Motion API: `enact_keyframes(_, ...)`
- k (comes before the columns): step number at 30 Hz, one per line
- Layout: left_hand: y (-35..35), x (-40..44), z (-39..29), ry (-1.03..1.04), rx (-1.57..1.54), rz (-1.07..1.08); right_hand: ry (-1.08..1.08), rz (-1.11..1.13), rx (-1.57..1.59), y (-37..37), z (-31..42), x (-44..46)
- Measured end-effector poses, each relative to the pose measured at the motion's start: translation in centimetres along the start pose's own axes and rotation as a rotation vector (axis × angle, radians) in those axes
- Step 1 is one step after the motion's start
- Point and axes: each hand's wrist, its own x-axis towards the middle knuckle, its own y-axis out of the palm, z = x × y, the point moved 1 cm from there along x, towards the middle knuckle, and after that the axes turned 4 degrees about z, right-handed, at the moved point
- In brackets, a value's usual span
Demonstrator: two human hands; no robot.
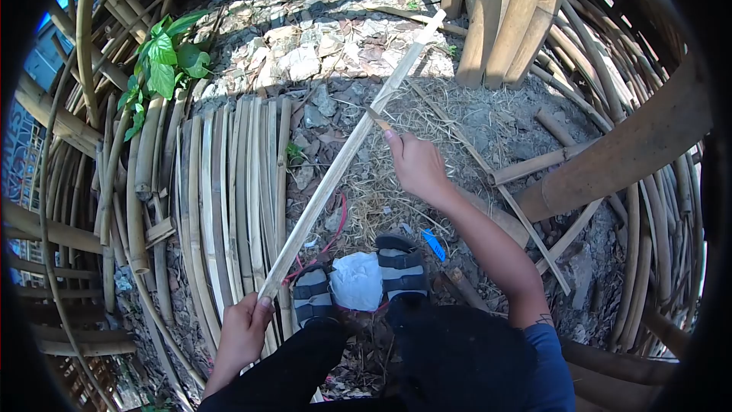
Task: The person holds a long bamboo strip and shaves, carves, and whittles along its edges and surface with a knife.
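A long pale bamboo strip (335, 168) runs diagonally from the lower left to the upper middle. My left hand (245, 329) is closed around its lower end, thumb on top. Above the straw-covered ground, my right hand (418, 164) grips a knife (378, 117) with a light wooden handle. The knife's dark blade touches or lies very near the strip, above its middle. Most of the handle is hidden inside my right hand.
Many split bamboo strips (221, 183) lie side by side at the left. Thick bamboo poles (518, 15) stand at the upper right. A white bag (357, 281) lies between my sandals (402, 263), near a blue wrapper (434, 244). A green plant (162, 61) grows at the upper left.
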Motion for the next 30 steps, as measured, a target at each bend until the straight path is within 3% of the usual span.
enact_keyframes(6, 0.0, 0.0, 0.0, -0.025, 0.012, 0.020, 0.044, 0.068, -0.049, -0.7, 0.1, 1.2)
enact_keyframes(12, 0.1, 0.2, 0.0, 0.081, 0.104, -0.056, 0.020, 0.060, -0.122, 0.6, 0.6, 2.5)
enact_keyframes(19, 0.0, -0.2, -0.2, 0.050, 0.138, -0.029, 0.148, -0.017, 0.006, -0.2, -1.4, 4.6)
enact_keyframes(25, 0.0, 0.0, 0.0, 0.009, 0.056, -0.036, 0.015, -0.124, 0.146, 1.2, -1.7, 1.1)
enact_keyframes(30, 0.0, 0.0, 0.2, 0.019, 0.074, -0.024, -0.039, -0.066, 0.129, 1.1, -0.2, -0.3)
